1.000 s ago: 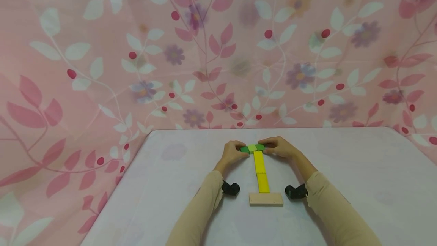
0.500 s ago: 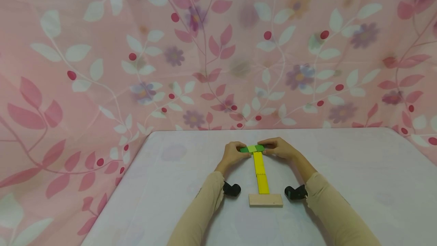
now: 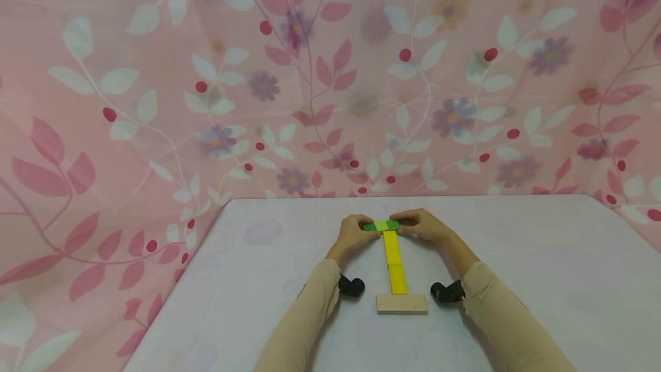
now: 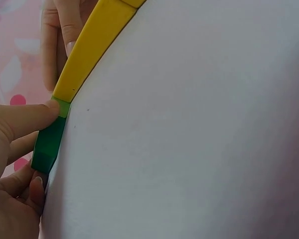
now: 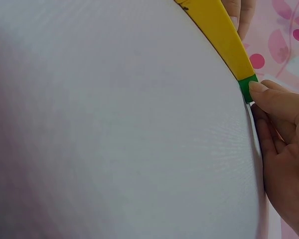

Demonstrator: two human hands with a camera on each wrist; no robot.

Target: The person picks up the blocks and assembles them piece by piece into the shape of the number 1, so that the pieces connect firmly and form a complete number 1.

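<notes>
A crosswise row of green blocks lies at the far end of the table in the head view, a light green block [image 3: 381, 225] between two darker green ones. My left hand [image 3: 356, 232] grips the left dark green block [image 4: 49, 142], its thumb [image 4: 27, 118] reaching onto the light green one. At the other end, my right hand [image 3: 420, 225] pinches the right dark green block [image 5: 247, 88]. Two yellow blocks [image 3: 392, 247] run end to end from the row toward me. Their near end meets a plain wooden block [image 3: 401, 304] laid crosswise.
A white-covered table [image 3: 289, 303] extends around the blocks. Behind it hangs a pink cloth [image 3: 330, 73] with leaves and flowers. Black wrist cameras [image 3: 352, 287] sit on the inner side of both forearms, flanking the yellow strip.
The green row has levelled out slightly under both hands. The hands otherwise stay in place, and the yellow and wooden blocks keep their arrangement.
</notes>
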